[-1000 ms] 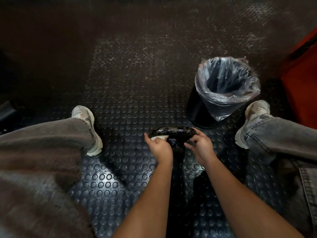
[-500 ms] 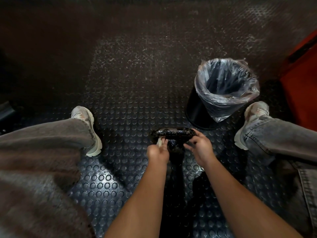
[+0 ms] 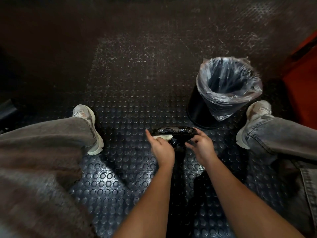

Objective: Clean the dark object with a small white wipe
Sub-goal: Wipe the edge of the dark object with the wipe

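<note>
Wiping: under way, by my reading; the dark object gleams wet on top, its underside hidden
Left hand: presses the small white wipe onto the object's left end, forefinger straight
Right hand: fingers curled on its right end
Place: held low between the knees, above the studded floor
Count: one object, one wipe, one lined bin, two shoes

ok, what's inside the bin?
The bin holds a clear plastic liner, folded over its rim. Inside looks dark, with nothing visible; the very bottom is hidden in shadow.
</note>
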{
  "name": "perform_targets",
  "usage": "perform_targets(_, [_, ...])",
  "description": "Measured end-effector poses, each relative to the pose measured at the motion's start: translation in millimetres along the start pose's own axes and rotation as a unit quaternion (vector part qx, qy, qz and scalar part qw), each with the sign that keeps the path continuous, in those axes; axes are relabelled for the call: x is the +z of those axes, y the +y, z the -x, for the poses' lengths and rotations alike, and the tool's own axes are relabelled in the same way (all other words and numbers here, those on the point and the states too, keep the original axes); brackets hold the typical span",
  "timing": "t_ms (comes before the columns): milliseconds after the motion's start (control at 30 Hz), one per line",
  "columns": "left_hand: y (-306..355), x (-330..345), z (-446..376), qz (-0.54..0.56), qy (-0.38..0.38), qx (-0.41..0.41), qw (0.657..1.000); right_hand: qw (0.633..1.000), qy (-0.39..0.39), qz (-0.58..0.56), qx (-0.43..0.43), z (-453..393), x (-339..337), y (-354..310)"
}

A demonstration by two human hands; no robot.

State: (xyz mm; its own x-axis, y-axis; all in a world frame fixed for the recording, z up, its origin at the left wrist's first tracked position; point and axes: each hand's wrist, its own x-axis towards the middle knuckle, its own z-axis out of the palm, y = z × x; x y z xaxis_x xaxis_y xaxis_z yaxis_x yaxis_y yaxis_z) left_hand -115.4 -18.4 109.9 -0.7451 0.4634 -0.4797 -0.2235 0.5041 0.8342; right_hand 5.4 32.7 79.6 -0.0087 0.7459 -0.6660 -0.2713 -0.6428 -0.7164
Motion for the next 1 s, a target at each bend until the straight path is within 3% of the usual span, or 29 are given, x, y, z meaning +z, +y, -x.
perform_targets(33, [3,-1,1,0.008,-0.002,0.005,1.000,1.000,0.000,-0.001,0.001,0,0,0])
perform_targets(100, [8,1,-8,0.137,-0.008,-0.066,0.988,1.000,0.002,-0.004,0.002,0,0,0])
perform_targets(167, [7,7,-28,0.283,0.002,-0.190,0.940,1.000,0.001,-0.006,0.003,-1,0,0])
perform_targets(267, [12,-1,-37,0.428,-0.009,-0.339,0.838,1.000,-0.001,-0.007,0.003,-1,-1,0])
perform_targets(367, [13,-15,-32,0.502,-0.007,-0.390,0.772,1.000,-0.001,-0.005,0.002,-2,-1,0])
perform_targets(433, [15,-17,-30,0.515,0.000,-0.404,0.756,1.000,-0.001,-0.001,0.001,-2,-1,1])
perform_targets(500, [19,-13,-29,0.526,0.008,-0.386,0.758,1.000,0.001,-0.001,0.001,-2,-1,1])
perform_targets(533, [22,-9,-29,0.514,0.008,-0.364,0.777,1.000,0.001,0.000,0.001,-1,-1,0])
perform_targets(667, [33,9,-19,0.391,0.047,-0.295,0.871,1.000,0.002,0.003,-0.002,0,0,0])
perform_targets(833, [6,3,2,0.143,0.003,-0.069,0.987,1.000,0.001,-0.001,-0.004,-1,-1,0])
perform_targets(867, [5,1,4,0.080,-0.001,-0.028,0.996,1.000,0.001,-0.001,-0.004,-2,-2,2])
perform_targets(933, [5,-2,5,0.067,-0.005,-0.002,0.998,1.000,0.000,-0.002,-0.005,-2,-1,2])
perform_targets(1000, [10,3,-6,0.229,0.030,-0.119,0.966,1.000,-0.003,-0.001,-0.006,-2,-1,2])
